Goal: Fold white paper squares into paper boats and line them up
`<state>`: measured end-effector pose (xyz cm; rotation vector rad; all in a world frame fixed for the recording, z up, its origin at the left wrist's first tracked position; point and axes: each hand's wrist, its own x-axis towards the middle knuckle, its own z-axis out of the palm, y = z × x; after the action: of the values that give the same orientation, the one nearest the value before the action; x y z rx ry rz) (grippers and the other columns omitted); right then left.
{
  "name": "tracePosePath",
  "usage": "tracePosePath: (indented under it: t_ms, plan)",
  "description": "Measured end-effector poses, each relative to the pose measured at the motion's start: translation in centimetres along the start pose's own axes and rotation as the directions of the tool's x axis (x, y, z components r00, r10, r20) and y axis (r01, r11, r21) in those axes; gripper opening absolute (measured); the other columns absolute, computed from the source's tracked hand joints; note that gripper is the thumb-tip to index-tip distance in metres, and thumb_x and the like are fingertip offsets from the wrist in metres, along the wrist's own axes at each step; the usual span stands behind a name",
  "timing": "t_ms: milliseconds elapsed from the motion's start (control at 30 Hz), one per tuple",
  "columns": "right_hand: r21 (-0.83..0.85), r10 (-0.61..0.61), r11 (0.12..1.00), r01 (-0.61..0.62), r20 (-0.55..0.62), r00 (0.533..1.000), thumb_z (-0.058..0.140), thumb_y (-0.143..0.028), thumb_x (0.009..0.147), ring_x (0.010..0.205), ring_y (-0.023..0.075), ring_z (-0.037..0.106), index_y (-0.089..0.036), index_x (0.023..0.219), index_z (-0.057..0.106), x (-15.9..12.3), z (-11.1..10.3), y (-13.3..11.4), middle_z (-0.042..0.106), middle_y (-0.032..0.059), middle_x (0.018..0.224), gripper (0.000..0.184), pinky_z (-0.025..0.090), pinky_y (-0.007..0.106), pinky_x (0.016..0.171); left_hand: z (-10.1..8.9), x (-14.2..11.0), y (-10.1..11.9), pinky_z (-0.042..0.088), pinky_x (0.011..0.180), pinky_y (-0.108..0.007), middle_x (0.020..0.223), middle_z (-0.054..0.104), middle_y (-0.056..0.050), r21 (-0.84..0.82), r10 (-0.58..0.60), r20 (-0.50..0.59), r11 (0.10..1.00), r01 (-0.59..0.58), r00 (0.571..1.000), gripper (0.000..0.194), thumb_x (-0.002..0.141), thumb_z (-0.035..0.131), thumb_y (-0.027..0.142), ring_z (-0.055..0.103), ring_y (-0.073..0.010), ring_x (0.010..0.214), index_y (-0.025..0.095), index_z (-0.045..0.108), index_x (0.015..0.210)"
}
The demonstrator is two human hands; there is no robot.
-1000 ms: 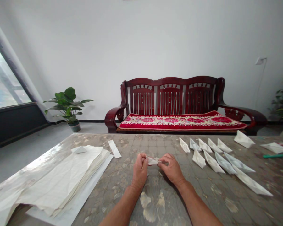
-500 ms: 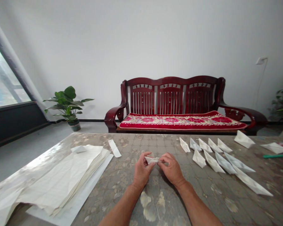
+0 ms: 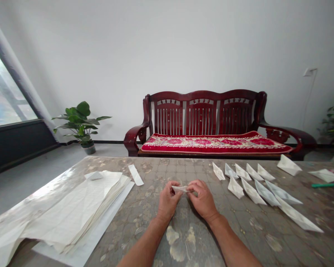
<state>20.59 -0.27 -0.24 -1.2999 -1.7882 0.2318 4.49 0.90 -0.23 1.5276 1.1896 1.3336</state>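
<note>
Between my hands, just above the table, is a small folded paper boat (image 3: pixel 180 188). My left hand (image 3: pixel 168 199) pinches its left end between thumb and fingers. My right hand (image 3: pixel 200 197) grips the right end, with fingertips bent over it. The fingers cover both ends, so only the pale middle shows. To the right stand several finished paper boats (image 3: pixel 253 191) in two rough rows, white and pale blue-grey. A larger paper boat (image 3: pixel 289 165) sits behind them.
At left lies a stack of paper sheets (image 3: pixel 72 211) with a small folded paper (image 3: pixel 94 175) on top. A paper strip (image 3: pixel 136 175) lies near it. Far right are a green pen-like stick (image 3: pixel 324 185) and another folded paper (image 3: pixel 325 175). A wooden bench (image 3: pixel 200 111) stands beyond the table.
My right hand's fingers have shifted slightly left along the small paper boat, which looks flatter and more covered now. Both hands stay in nearly the same place.
</note>
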Motion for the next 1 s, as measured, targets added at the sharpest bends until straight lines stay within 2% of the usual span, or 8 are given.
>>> tracePosePath:
  t_ms: [167,400,533,600,700,800,900,1000]
  plan:
    - [-0.090,0.014,0.996,-0.015,-0.004,1.000,0.056,-0.008,0.077,0.095,0.0210,0.054,-0.025,0.077,0.070,0.1,-0.2,0.0,0.066,0.0031,0.094,0.022,0.041,0.033,0.086,-0.1,-0.3,0.7,0.048,0.069,-0.026,0.081,0.069,0.000,0.116,-0.034,0.052,0.993,0.028,0.998,0.023,0.071,0.066,0.036,0.061,-0.0156,0.070,0.019,0.065,0.086]
    - [0.015,0.050,0.999,-0.050,-0.048,0.998,0.049,-0.003,0.072,0.105,0.0228,0.053,-0.026,0.081,0.072,0.1,0.1,0.6,0.064,0.0053,0.106,0.034,0.042,0.039,0.095,-0.3,-0.3,0.9,0.047,0.073,-0.028,0.076,0.067,-0.002,0.230,0.045,0.080,0.971,-0.062,0.996,0.034,0.090,0.042,0.041,0.062,-0.0180,0.077,0.021,0.067,0.081]
    - [0.101,0.110,0.990,-0.102,-0.074,0.991,0.049,-0.005,0.071,0.107,0.0229,0.054,-0.025,0.083,0.071,0.1,0.4,1.1,0.062,0.0056,0.108,0.032,0.043,0.041,0.098,-0.2,-0.1,0.0,0.049,0.072,-0.028,0.079,0.066,-0.003,0.232,0.022,0.040,0.972,-0.030,0.999,0.029,0.088,0.047,0.041,0.062,-0.0175,0.074,0.020,0.067,0.084]
    - [0.165,0.143,0.978,-0.128,-0.079,0.987,0.049,-0.006,0.072,0.107,0.0222,0.055,-0.024,0.086,0.070,0.1,0.5,1.3,0.061,0.0063,0.109,0.031,0.046,0.040,0.096,-0.1,0.0,-0.2,0.051,0.075,-0.028,0.088,0.066,-0.005,0.217,0.051,0.037,0.974,-0.058,0.998,0.025,0.086,0.050,0.037,0.063,-0.0175,0.078,0.019,0.067,0.090]
    - [0.273,0.164,0.951,-0.144,-0.054,0.985,0.049,-0.010,0.074,0.106,0.0214,0.057,-0.023,0.092,0.068,0.1,0.7,1.3,0.060,0.0076,0.112,0.029,0.052,0.035,0.086,0.0,0.0,-0.3,0.052,0.076,-0.028,0.109,0.062,-0.007,0.187,0.112,0.077,0.974,-0.125,0.991,0.026,0.084,0.054,0.032,0.062,-0.0172,0.088,0.021,0.067,0.103]
    - [0.336,0.126,0.935,-0.111,-0.023,0.992,0.052,-0.014,0.078,0.105,0.0207,0.058,-0.022,0.094,0.068,0.1,0.9,1.1,0.060,0.0083,0.111,0.024,0.054,0.033,0.083,0.2,-0.2,-0.3,0.052,0.072,-0.025,0.123,0.055,-0.006,0.215,0.087,0.145,0.970,-0.118,0.986,0.032,0.081,0.060,0.030,0.062,-0.0141,0.084,0.026,0.065,0.113]
    - [0.320,0.084,0.945,-0.074,-0.019,0.996,0.051,-0.013,0.078,0.103,0.0201,0.059,-0.022,0.090,0.069,0.0,0.8,0.9,0.062,0.0077,0.109,0.023,0.053,0.033,0.085,0.4,-0.2,-0.5,0.050,0.074,-0.025,0.121,0.055,-0.003,0.294,0.058,0.168,0.950,-0.106,0.984,0.032,0.079,0.062,0.027,0.060,-0.0112,0.078,0.029,0.067,0.110]
    - [0.278,0.102,0.957,-0.086,-0.042,0.994,0.049,-0.011,0.076,0.102,0.0204,0.059,-0.022,0.089,0.069,0.1,0.7,0.9,0.063,0.0070,0.107,0.026,0.052,0.034,0.086,0.4,0.0,-0.8,0.049,0.075,-0.026,0.110,0.060,-0.003,0.318,0.070,0.126,0.942,-0.107,0.990,0.026,0.081,0.057,0.024,0.059,-0.0123,0.077,0.026,0.068,0.104]
